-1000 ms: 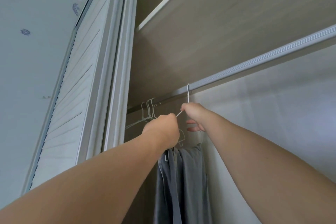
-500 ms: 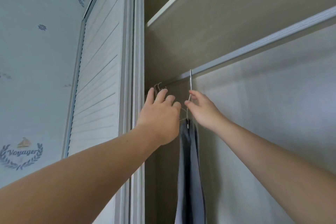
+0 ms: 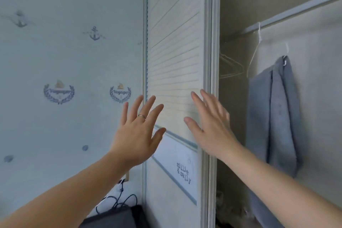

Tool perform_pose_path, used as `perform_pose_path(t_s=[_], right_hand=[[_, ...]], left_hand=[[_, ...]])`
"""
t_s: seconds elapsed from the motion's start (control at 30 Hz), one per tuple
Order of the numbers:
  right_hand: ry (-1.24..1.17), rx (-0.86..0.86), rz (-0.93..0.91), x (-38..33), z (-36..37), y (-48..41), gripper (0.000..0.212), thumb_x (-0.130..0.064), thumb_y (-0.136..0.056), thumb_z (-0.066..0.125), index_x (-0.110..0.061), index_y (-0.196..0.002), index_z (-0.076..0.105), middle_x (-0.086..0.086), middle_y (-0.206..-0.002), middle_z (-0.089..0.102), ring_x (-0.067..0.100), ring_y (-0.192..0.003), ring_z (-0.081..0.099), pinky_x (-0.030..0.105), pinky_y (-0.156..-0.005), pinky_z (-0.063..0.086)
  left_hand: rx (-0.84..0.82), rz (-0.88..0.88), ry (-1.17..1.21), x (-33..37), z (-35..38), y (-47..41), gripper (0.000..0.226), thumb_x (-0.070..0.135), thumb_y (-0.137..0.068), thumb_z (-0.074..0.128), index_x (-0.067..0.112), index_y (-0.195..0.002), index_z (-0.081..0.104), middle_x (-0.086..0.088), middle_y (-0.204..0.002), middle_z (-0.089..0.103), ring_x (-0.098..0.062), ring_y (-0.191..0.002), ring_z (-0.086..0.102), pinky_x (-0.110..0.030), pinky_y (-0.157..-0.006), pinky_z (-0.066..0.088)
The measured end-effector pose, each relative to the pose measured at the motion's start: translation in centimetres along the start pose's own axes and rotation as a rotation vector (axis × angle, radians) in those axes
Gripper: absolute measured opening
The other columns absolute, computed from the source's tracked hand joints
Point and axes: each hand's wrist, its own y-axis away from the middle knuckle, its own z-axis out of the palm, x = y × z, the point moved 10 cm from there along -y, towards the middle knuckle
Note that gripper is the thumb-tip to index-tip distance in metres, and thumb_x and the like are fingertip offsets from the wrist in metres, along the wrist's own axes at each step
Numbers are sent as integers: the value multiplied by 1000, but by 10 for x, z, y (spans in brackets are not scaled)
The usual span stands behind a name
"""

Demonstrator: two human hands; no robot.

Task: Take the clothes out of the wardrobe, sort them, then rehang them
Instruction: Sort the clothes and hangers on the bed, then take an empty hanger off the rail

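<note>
A person's left hand (image 3: 137, 131) and right hand (image 3: 211, 127) are raised side by side before a white louvered wardrobe door (image 3: 174, 42), fingers spread and holding nothing. To the right, inside the open wardrobe, a grey garment (image 3: 273, 116) hangs on a white wire hanger (image 3: 254, 55) from the rail (image 3: 296, 13), beside empty hangers (image 3: 231, 65).

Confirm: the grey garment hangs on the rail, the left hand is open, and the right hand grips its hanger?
No. The right hand grips nothing: the head view shows it open before the door, like the left hand. The grey garment does hang on the rail.
</note>
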Motion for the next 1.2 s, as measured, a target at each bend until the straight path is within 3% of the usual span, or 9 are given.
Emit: perform_pose_path(t_s=[0.1, 0.23, 0.5, 0.63, 0.97, 1.07, 1.2], right_hand=[[-85, -122, -31, -66, 53, 37, 66, -62, -96, 24, -40, -153, 0, -12, -163, -8, 19, -149, -8, 50, -119, 5], [-198, -287, -127, -169, 122, 93, 67, -64, -95, 23, -42, -152, -3, -13, -162, -10, 18, -150, -11, 52, -119, 2], [-368, -619, -371, -375, 226, 215, 67, -64, -94, 23, -40, -152, -1, -11, -163, -7, 20, -150, -7, 52, -119, 4], [-454, -719, -541, -467, 257, 270, 67, -63, -94, 25, -36, -153, 7, -10, -162, 3, 19, -150, 0, 53, -118, 10], [-634, -1044, -873, -649, 357, 394, 69, -67, -91, 16, -43, -149, -13, -14, -162, -10, 13, -149, -11, 48, -120, 2], [-650, -1157, -958, -695, 391, 422, 70, -66, -94, 21, -42, -150, -14, -14, -162, -11, 14, -149, -12, 47, -121, 3], [-700, -1300, -1028, -751, 425, 451, 72, -62, -96, 29, -39, -153, -8, -14, -162, -9, 14, -149, -11, 45, -119, 4]], left_hand=[[-81, -111, -42, -50, -4, 81, 68, 62, -99, 19, 29, -159, 14, 2, -168, 1, -24, -153, -16, -48, -121, -13], [-204, -300, -112, -116, -22, 205, 72, 68, -96, 12, 35, -159, -1, 8, -167, -11, -20, -150, -24, -51, -121, -11], [-393, -702, -255, -215, -89, 449, 73, 73, -94, 11, 39, -157, 0, 11, -166, -10, -15, -149, -27, -53, -121, -10], [-480, -900, -353, -240, -121, 559, 71, 73, -93, 11, 43, -155, -9, 13, -165, -14, -17, -149, -27, -53, -121, -12], [-654, -1424, -432, -273, -169, 790, 77, 77, -88, 3, 42, -154, -15, 12, -163, -24, -17, -145, -36, -45, -113, -30], [-697, -1588, -449, -283, -176, 841, 76, 76, -90, 8, 42, -154, -15, 12, -164, -22, -18, -147, -32, -50, -119, -20], [-704, -1770, -478, -293, -186, 887, 74, 74, -94, 14, 42, -155, -11, 10, -166, -15, -18, -149, -28, -48, -117, -19]])
